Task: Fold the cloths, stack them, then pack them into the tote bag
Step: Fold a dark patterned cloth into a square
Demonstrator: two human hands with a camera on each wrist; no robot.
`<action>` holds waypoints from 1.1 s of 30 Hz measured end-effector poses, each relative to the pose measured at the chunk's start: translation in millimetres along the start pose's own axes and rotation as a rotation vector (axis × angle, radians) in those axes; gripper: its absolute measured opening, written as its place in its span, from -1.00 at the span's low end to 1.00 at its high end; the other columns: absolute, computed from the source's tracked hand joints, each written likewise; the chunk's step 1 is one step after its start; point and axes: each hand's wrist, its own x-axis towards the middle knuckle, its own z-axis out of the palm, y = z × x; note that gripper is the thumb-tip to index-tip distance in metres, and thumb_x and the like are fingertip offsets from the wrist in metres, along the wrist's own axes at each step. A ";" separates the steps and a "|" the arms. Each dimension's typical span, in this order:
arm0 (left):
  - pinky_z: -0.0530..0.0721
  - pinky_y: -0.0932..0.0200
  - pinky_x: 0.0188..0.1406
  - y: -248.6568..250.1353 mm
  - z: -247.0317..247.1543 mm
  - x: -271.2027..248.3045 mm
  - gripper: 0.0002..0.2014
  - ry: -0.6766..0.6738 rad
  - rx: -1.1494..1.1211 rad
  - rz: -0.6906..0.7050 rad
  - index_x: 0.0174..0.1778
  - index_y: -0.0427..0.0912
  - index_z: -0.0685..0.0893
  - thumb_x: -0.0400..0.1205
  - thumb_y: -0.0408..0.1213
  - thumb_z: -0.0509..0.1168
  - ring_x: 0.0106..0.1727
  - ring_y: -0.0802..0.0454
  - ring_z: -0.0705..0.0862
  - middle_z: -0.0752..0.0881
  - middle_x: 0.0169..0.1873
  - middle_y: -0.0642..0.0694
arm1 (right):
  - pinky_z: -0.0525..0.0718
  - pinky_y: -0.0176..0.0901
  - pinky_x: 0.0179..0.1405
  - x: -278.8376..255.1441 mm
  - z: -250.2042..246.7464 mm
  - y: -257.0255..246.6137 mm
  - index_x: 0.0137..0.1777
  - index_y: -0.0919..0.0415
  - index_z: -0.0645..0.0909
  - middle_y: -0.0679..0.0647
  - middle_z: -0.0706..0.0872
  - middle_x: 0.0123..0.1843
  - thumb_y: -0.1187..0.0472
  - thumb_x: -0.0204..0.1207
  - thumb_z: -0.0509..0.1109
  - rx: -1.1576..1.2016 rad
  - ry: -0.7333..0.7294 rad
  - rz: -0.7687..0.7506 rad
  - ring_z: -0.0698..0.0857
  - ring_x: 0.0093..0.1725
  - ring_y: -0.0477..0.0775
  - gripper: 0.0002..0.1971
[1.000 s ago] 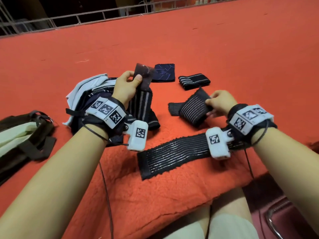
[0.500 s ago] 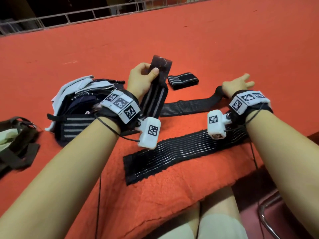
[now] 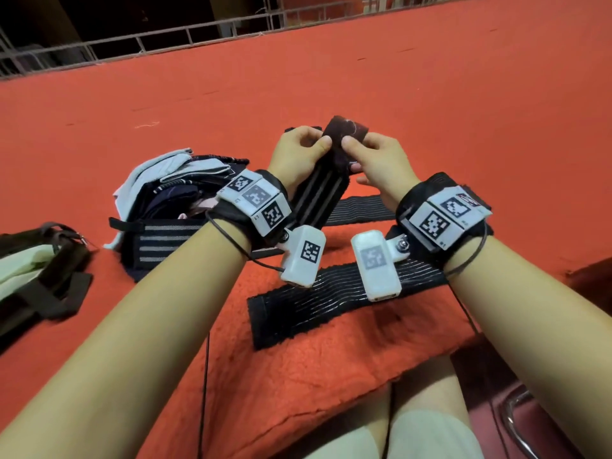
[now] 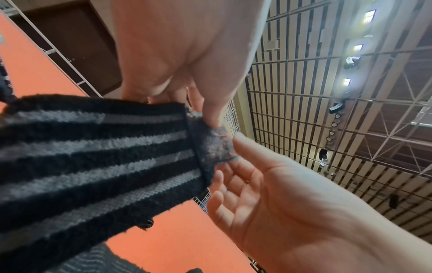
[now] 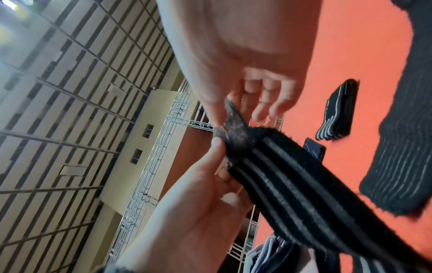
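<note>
A black band with grey stripes (image 3: 314,197) is held up over the red blanket. Its dark fuzzy end tab (image 3: 344,132) sits between both hands. My left hand (image 3: 316,144) pinches the tab's left edge, thumb on top. From the right, my right hand (image 3: 354,145) pinches the same tab. The left wrist view shows the band (image 4: 93,157) and my left thumb on the tab (image 4: 210,144). In the right wrist view the band (image 5: 304,184) runs down to the lower right. The tote bag (image 3: 36,276), pale with brown straps, lies at the far left.
A heap of unfolded cloths (image 3: 172,193) lies left of my hands. A long black ribbed band (image 3: 331,303) lies flat below my wrists, another (image 3: 357,210) behind it. A folded striped cloth (image 5: 339,110) and a navy cloth (image 5: 314,150) lie farther out. A railing (image 3: 165,38) edges the blanket.
My right hand left the far band on the blanket and came in to pinch the tab. The left hand kept hold of the striped band and stayed raised.
</note>
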 end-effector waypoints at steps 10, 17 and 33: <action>0.60 0.27 -0.27 -47.2 -71.6 -19.7 -0.84 0.148 0.132 -0.188 -0.23 -0.06 0.55 0.58 -0.42 0.25 -0.32 0.17 0.53 0.60 -0.24 0.01 | 0.47 -0.37 -0.63 -7.9 22.9 2.7 0.02 0.16 0.57 0.18 0.57 -0.20 0.33 0.56 0.30 0.220 0.123 -0.014 0.48 -0.43 -0.03 -0.90; 0.40 0.01 0.41 -106.2 -174.7 -58.9 -0.61 0.477 0.423 -0.575 0.15 -0.11 0.66 0.44 -0.08 0.29 0.36 -0.23 0.50 0.64 0.24 -0.25 | 0.44 -0.42 -0.50 -11.7 37.1 17.5 -0.10 0.13 0.58 -0.06 0.56 -0.33 0.40 0.49 0.34 0.136 0.135 -0.057 0.46 -0.45 -0.19 -0.86; 0.38 0.20 -0.51 -142.3 -230.4 -123.1 -0.74 0.073 0.538 -0.772 -0.45 -0.23 0.55 0.49 -0.33 0.47 -0.46 0.00 0.48 0.59 -0.38 -0.22 | 0.44 -0.42 -0.73 -8.8 34.3 42.7 0.07 0.25 0.47 0.06 0.48 -0.40 0.43 0.56 0.21 0.375 0.396 0.181 0.41 -0.76 -0.23 -0.85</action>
